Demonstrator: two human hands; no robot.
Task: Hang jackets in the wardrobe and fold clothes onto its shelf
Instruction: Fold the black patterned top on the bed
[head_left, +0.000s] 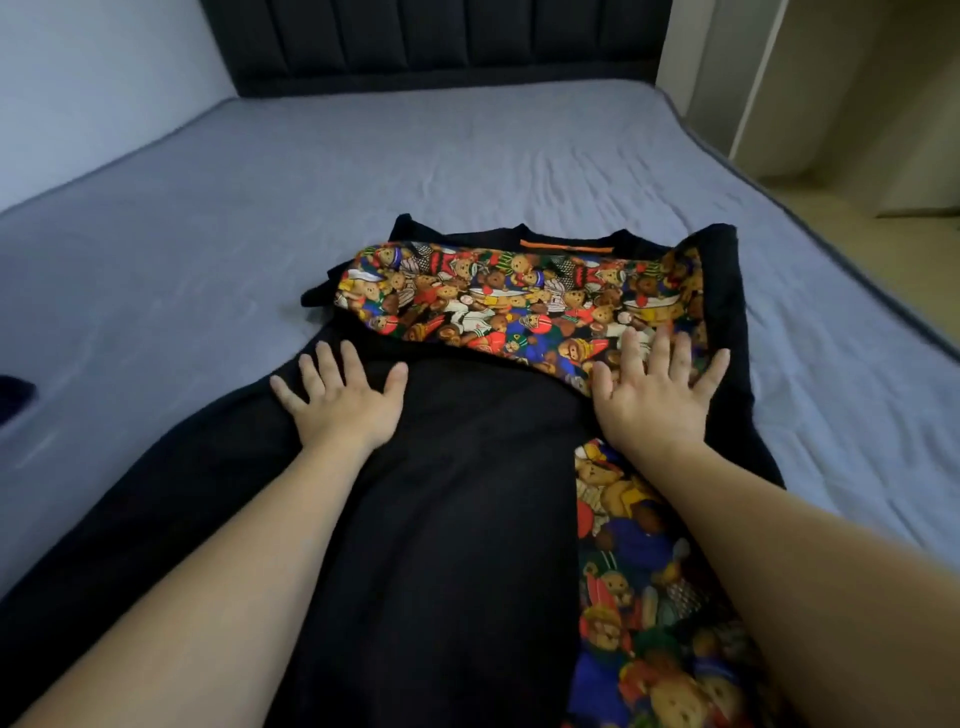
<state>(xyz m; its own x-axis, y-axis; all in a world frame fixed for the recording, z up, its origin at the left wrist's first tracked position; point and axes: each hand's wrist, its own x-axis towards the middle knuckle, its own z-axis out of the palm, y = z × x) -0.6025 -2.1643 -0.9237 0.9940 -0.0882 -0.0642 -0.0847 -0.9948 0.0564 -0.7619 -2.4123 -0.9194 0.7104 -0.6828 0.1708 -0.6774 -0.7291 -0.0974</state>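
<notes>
A black garment (467, 467) with colourful teddy-bear print panels lies spread on the bed, its collar with an orange label pointing away from me. One printed sleeve is folded across the chest. My left hand (340, 400) lies flat, fingers spread, on the black cloth at the left. My right hand (657, 389) presses flat, fingers spread, on the folded printed sleeve at the right. Neither hand grips anything.
The bed (260, 208) has a grey-blue sheet and a dark padded headboard (431, 41) at the far end. A dark object (15, 397) shows at the left edge. A pale floor and a wall or door panel (857, 130) lie to the right.
</notes>
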